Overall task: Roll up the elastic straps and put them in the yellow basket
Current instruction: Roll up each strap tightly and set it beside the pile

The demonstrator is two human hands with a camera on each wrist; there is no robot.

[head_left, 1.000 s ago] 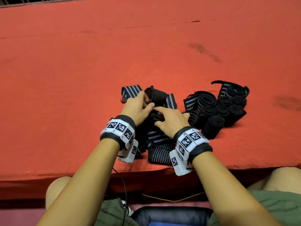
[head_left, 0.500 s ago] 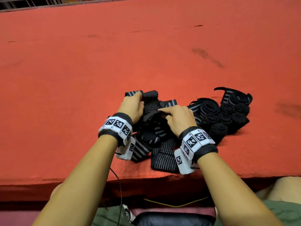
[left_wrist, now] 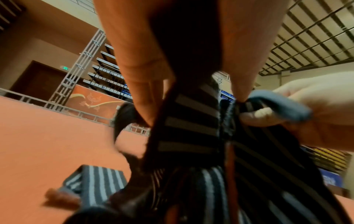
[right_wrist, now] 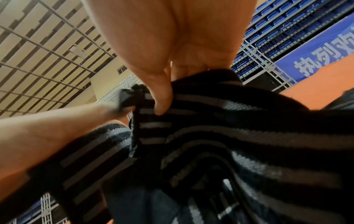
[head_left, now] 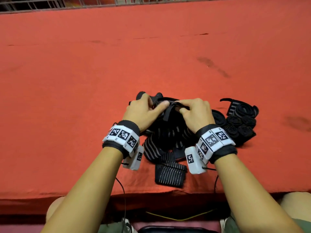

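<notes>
Both hands are raised over a heap of loose black elastic straps with grey stripes, near the table's front edge. My left hand pinches one end of a striped strap, and my right hand pinches the same strap right beside it. The strap hangs down from the fingers into the heap. To the right lies a cluster of several rolled-up straps. One flat strap end lies nearest the table edge. The yellow basket is not in view.
The red cloth-covered table stretches far ahead and to both sides. A metal railing runs along its far edge. My knees and a yellow cable sit below the front edge.
Both hands have lifted from the heap and come together, drawing a strap end up between them. The camera has tilted so more of the far table shows.
</notes>
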